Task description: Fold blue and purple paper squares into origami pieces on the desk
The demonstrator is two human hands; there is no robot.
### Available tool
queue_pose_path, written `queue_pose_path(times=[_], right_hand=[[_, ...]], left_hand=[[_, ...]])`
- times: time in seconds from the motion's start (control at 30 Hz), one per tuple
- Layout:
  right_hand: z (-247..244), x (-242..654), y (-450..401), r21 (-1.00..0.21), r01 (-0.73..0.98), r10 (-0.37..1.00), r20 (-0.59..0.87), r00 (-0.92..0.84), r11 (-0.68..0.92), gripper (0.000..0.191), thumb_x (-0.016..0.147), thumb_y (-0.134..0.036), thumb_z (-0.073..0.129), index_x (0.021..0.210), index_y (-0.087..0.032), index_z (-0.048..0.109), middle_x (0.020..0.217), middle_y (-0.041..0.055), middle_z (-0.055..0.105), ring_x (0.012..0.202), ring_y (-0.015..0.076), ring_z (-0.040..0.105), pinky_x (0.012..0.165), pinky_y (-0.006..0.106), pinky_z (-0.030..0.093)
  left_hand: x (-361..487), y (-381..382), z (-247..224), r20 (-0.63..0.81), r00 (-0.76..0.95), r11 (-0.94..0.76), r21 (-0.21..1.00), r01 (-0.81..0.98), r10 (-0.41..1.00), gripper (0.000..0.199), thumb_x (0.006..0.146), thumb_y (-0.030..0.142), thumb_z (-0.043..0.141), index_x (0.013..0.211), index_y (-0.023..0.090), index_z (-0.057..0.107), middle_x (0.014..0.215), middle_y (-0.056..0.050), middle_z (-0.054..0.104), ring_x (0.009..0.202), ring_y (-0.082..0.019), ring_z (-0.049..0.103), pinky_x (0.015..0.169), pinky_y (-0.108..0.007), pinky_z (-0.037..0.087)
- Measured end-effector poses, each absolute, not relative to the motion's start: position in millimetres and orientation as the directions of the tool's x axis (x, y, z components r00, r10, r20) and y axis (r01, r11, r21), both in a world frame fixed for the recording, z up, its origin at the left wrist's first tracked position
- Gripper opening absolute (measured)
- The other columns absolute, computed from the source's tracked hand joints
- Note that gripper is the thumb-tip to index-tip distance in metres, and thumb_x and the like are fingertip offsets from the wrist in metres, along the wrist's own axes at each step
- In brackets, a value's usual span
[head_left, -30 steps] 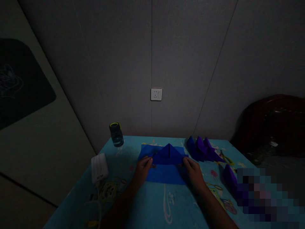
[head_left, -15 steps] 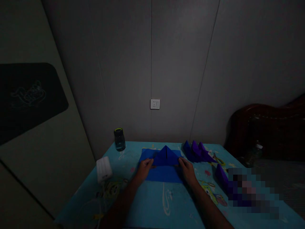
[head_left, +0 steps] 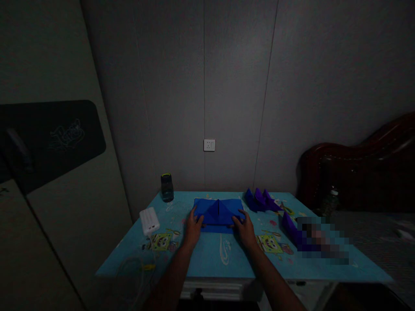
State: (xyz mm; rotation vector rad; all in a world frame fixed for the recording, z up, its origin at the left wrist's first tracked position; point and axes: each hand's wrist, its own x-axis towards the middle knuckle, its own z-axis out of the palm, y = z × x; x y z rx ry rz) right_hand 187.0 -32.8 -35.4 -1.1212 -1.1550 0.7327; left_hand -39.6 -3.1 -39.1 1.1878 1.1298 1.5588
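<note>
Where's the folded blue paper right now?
In the head view, the folded blue paper is low in the middle, between the left hand and the right hand, overlapping a blue sheet.

No text, brands or numbers legible; chalk marks (head_left: 68, 136) on blackboard (head_left: 65, 166), left of bottle (head_left: 167, 191), unreadable.

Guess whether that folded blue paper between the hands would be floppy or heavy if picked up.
The folded blue paper is probably light, looking like thin sheet. Its creased peak likely stiffens the middle, while the flatter ends by the left hand and right hand may bend easily. The dark slit in the peak suggests it could gape open.
</note>
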Motion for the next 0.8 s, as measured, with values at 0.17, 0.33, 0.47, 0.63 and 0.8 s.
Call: queue_pose_path(times=[0.17, 0.33, 0.47, 0.63, 0.8], right_hand=[[-38, 190, -29, -0.936, 0.156, 0.877, 0.351, 0.327, 0.317, 0.048, 0.07, -0.061, 0.07, 0.086, -0.017, 0.06, 0.068, 0.0057, 0.07, 0.056, 0.0261, 0.071, 0.053, 0.032, 0.05], [-38, 192, -28, -0.913, 0.222, 0.86, 0.4, 0.317, 0.343, 0.049, 0.069, -0.066, 0.066, 0.074, -0.017, 0.062, 0.071, 0.0087, 0.072, 0.059, 0.0265, 0.07, 0.058, 0.034, 0.051], [-38, 195, -28, -0.89, 0.288, 0.841, 0.437, 0.319, 0.353, 0.052, 0.072, -0.067, 0.062, 0.079, -0.015, 0.07, 0.079, 0.0122, 0.075, 0.075, 0.0293, 0.071, 0.073, 0.038, 0.053], [-40, 195, -27, -0.863, 0.342, 0.831, 0.474, 0.29, 0.373, 0.054, 0.077, -0.06, 0.061, 0.101, -0.014, 0.074, 0.105, 0.0162, 0.074, 0.099, 0.0321, 0.067, 0.092, 0.044, 0.048], [-41, 190, -27, -0.827, 0.37, 0.814, 0.526, 0.245, 0.423, 0.051, 0.075, -0.054, 0.066, 0.11, -0.017, 0.073, 0.118, 0.0142, 0.07, 0.113, 0.0325, 0.061, 0.104, 0.047, 0.042]], left_hand=[[-38, -1, -44, 0.261, -0.173, -0.266, 0.964, -0.004, 0.95, 0.03, 0.072, 0.04, 0.071, 0.089, 0.017, 0.061, 0.071, -0.001, 0.068, 0.054, -0.015, 0.065, 0.055, -0.026, 0.053], [-37, -5, -40, 0.316, -0.143, -0.309, 0.948, 0.069, 0.938, 0.026, 0.073, 0.044, 0.069, 0.074, 0.018, 0.062, 0.068, -0.002, 0.069, 0.059, -0.017, 0.067, 0.061, -0.028, 0.054], [-37, -10, -36, 0.342, -0.124, -0.326, 0.936, 0.133, 0.932, 0.024, 0.072, 0.038, 0.072, 0.084, 0.017, 0.072, 0.075, -0.005, 0.074, 0.067, -0.021, 0.07, 0.07, -0.033, 0.056], [-37, -12, -35, 0.362, -0.114, -0.341, 0.925, 0.169, 0.925, 0.032, 0.069, 0.026, 0.076, 0.099, 0.017, 0.074, 0.1, -0.011, 0.076, 0.091, -0.026, 0.072, 0.085, -0.038, 0.054], [-39, -14, -34, 0.397, -0.128, -0.373, 0.911, 0.176, 0.909, 0.029, 0.073, 0.029, 0.074, 0.099, 0.018, 0.075, 0.109, -0.012, 0.074, 0.108, -0.029, 0.067, 0.099, -0.042, 0.047]])
